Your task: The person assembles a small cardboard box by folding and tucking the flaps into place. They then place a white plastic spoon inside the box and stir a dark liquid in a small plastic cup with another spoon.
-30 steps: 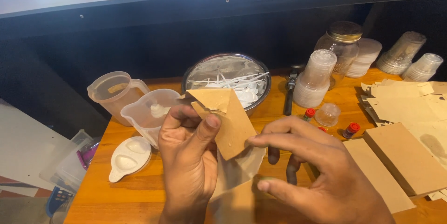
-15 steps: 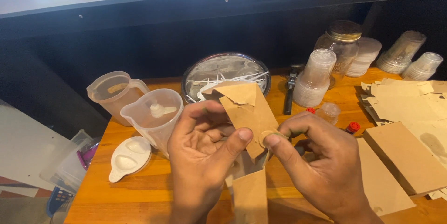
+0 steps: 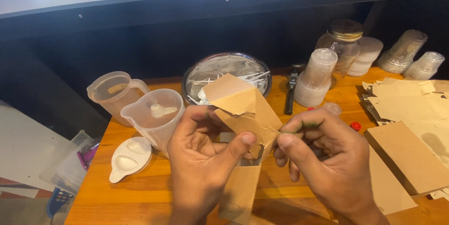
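Note:
A brown paper bag [image 3: 243,127] is held upright over the wooden table [image 3: 140,192], its top folded open with a flap sticking up. My left hand [image 3: 206,159] grips the bag from the left, thumb pressed on its front near the opening. My right hand [image 3: 327,159] pinches the bag's right edge between thumb and forefinger. The bag's lower part hangs between my wrists.
Two clear plastic jugs [image 3: 152,117] and a white lid [image 3: 128,157] sit at left. A metal bowl [image 3: 227,77] of white plastic pieces stands behind the bag. Stacked plastic cups [image 3: 315,77], a glass jar [image 3: 343,42] and flat brown bags [image 3: 411,136] are at right.
The bag has been raised and opened further, its flap now up. My right hand moved from the table up to the bag's right edge and pinched it.

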